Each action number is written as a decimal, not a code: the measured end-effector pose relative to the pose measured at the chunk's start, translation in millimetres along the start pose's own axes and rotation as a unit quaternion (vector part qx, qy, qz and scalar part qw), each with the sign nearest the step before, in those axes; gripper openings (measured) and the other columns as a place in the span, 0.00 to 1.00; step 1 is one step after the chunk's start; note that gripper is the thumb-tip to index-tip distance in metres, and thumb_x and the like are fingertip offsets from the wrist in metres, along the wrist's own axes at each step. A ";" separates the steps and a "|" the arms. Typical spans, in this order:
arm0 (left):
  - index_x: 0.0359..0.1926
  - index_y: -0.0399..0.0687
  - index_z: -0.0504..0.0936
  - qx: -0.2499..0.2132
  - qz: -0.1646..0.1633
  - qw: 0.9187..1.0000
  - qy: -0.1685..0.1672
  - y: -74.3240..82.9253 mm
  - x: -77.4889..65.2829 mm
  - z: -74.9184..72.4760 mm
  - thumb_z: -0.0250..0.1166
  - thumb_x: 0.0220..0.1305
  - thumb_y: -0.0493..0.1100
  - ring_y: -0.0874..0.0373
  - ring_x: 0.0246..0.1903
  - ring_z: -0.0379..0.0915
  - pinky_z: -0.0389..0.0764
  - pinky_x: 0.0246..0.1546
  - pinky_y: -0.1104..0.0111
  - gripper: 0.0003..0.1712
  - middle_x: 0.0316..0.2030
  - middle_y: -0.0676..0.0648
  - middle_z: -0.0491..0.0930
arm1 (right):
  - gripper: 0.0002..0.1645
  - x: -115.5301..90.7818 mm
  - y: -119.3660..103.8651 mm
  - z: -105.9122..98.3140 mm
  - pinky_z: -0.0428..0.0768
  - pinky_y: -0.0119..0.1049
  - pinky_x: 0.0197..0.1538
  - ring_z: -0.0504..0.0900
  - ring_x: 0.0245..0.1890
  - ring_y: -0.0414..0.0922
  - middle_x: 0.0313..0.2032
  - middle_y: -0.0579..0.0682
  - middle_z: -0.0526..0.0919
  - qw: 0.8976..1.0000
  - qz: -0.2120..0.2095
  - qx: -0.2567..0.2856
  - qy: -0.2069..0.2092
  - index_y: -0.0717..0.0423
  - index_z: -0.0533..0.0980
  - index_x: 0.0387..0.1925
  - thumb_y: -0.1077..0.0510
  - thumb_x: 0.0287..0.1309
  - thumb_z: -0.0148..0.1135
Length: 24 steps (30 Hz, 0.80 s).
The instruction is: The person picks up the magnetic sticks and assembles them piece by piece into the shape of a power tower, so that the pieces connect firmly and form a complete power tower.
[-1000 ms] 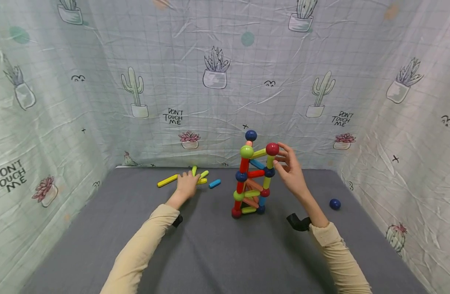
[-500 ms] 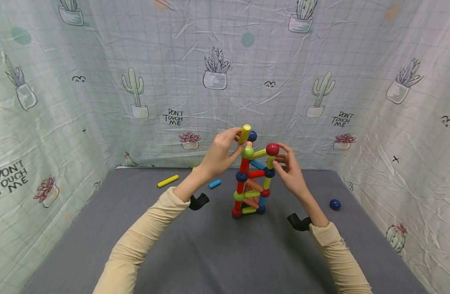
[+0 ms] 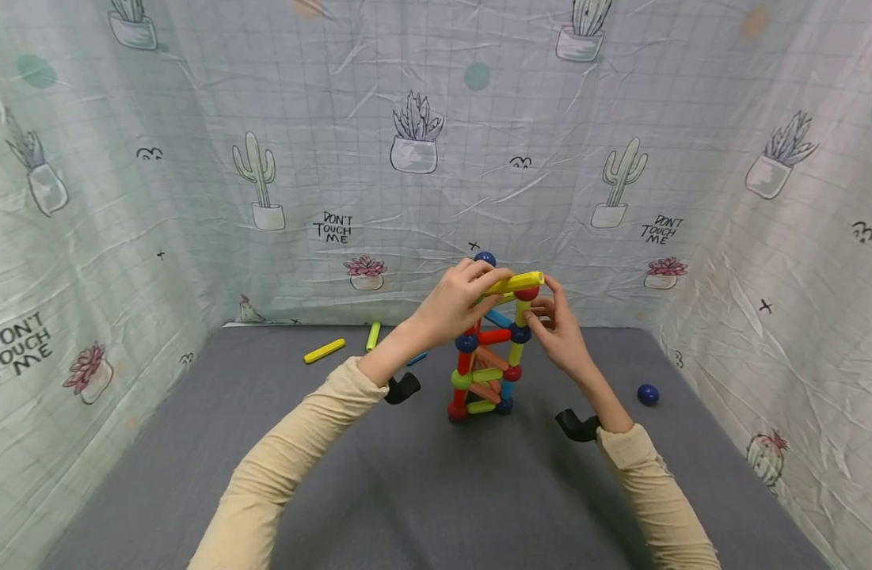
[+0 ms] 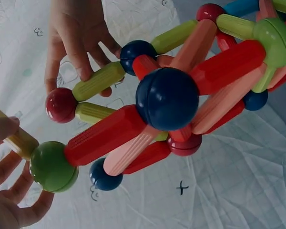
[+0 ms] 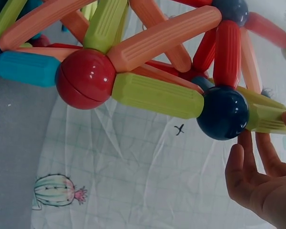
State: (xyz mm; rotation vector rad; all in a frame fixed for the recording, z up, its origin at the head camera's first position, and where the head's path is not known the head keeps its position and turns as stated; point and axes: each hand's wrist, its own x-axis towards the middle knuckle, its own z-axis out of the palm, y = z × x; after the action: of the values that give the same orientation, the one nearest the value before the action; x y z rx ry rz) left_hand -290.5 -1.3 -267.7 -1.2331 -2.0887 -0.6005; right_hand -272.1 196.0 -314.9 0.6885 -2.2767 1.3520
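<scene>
A tall tower of coloured magnetic rods and balls (image 3: pixel 466 343) stands upright on the grey table. My left hand (image 3: pixel 446 307) pinches a long yellow rod (image 3: pixel 527 281) at its top. The rod slants toward the right, and its near end meets the green ball (image 4: pixel 54 166) in the left wrist view. My right hand (image 3: pixel 562 331) holds the tower's upper right post, fingers and thumb about a yellow-green rod (image 4: pixel 99 82) between a red ball (image 4: pixel 61 105) and a blue ball (image 5: pixel 222 112). Another blue ball (image 3: pixel 485 259) tops the back post. In the head view my left hand hides the green ball.
Left of the tower lie a yellow rod (image 3: pixel 325 351), a yellow-green rod (image 3: pixel 373 336) and a partly hidden blue rod (image 3: pixel 417 359). A loose blue ball (image 3: pixel 648 394) sits at the right. A cactus-print curtain (image 3: pixel 321 269) surrounds the table (image 3: pixel 407 507).
From the loose rods at the back left, my left hand has brought a yellow rod up to the tower's top. Its tilt has swung from upright to rightward. My right hand stays put.
</scene>
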 end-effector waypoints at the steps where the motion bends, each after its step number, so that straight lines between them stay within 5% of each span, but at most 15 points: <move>1: 0.52 0.45 0.74 0.008 0.001 1.000 -0.008 0.3 0.7 -0.6 0.61 0.56 0.38 0.56 0.38 0.66 0.69 0.39 0.68 0.20 0.41 0.46 0.76 | 0.34 0.1 0.3 -0.7 0.74 0.50 0.44 0.75 0.44 0.63 0.43 0.71 0.74 1.000 -0.001 -0.001 -0.001 0.62 0.48 0.64 0.69 0.59 0.48; 4: 0.52 0.49 0.75 0.067 0.003 0.997 -0.044 2.7 2.3 -3.5 0.60 0.57 0.40 0.56 0.38 0.66 0.70 0.37 0.67 0.19 0.40 0.47 0.75 | 0.34 0.9 2.0 -2.8 0.75 0.40 0.43 0.76 0.43 0.62 0.43 0.70 0.75 1.000 -0.008 -0.001 -0.008 0.61 0.49 0.64 0.69 0.59 0.48; 6: 0.51 0.53 0.75 0.139 0.012 0.987 -0.077 4.4 2.5 -4.1 0.60 0.58 0.42 0.55 0.39 0.66 0.70 0.37 0.66 0.18 0.39 0.48 0.75 | 0.33 1.4 3.5 -4.0 0.75 0.32 0.41 0.77 0.42 0.60 0.43 0.69 0.75 1.000 -0.011 0.000 -0.012 0.61 0.49 0.64 0.70 0.59 0.49; 10: 0.47 0.60 0.77 0.298 0.041 0.943 -0.140 6.9 0.5 0.9 0.57 0.60 0.44 0.53 0.41 0.66 0.70 0.38 0.61 0.13 0.40 0.49 0.75 | 0.33 2.5 6.7 -6.0 0.74 0.23 0.37 0.77 0.39 0.54 0.42 0.68 0.75 1.000 -0.002 0.001 -0.016 0.59 0.50 0.64 0.69 0.59 0.48; 13: 0.46 0.61 0.78 0.375 0.054 0.912 -0.158 7.6 -1.0 9.0 0.53 0.63 0.45 0.52 0.41 0.67 0.70 0.41 0.58 0.12 0.41 0.49 0.75 | 0.33 3.3 7.7 -6.9 0.76 0.28 0.36 0.78 0.36 0.54 0.41 0.68 0.76 1.000 0.008 0.008 -0.013 0.58 0.50 0.64 0.69 0.59 0.48; 16: 0.45 0.62 0.80 0.420 0.060 0.892 -0.158 8.8 -1.3 16.3 0.52 0.64 0.44 0.52 0.42 0.67 0.71 0.44 0.56 0.13 0.41 0.50 0.76 | 0.33 3.4 7.8 -7.5 0.77 0.32 0.35 0.79 0.35 0.58 0.41 0.68 0.75 1.000 0.012 0.010 -0.011 0.57 0.49 0.65 0.68 0.60 0.47; 19: 0.42 0.62 0.81 0.438 0.065 0.884 -0.151 10.5 -0.5 20.5 0.53 0.63 0.43 0.53 0.43 0.67 0.70 0.46 0.57 0.12 0.40 0.51 0.76 | 0.34 3.3 7.8 -7.4 0.77 0.33 0.35 0.78 0.35 0.61 0.41 0.69 0.75 1.000 0.011 0.014 -0.010 0.57 0.49 0.65 0.68 0.60 0.47; 24: 0.41 0.63 0.81 0.435 0.077 0.884 -0.154 12.5 1.0 22.4 0.54 0.63 0.42 0.54 0.47 0.67 0.69 0.48 0.56 0.12 0.43 0.54 0.76 | 0.34 3.0 8.5 -6.4 0.76 0.32 0.34 0.79 0.36 0.62 0.41 0.69 0.75 1.000 0.009 0.016 -0.006 0.57 0.49 0.65 0.68 0.60 0.47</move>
State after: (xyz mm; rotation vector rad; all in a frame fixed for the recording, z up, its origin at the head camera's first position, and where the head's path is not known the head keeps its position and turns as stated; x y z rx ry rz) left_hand -286.3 19.8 -281.7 -0.9524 -2.0759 0.6140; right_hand -279.0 204.6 -316.3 0.6892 -2.2810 1.3984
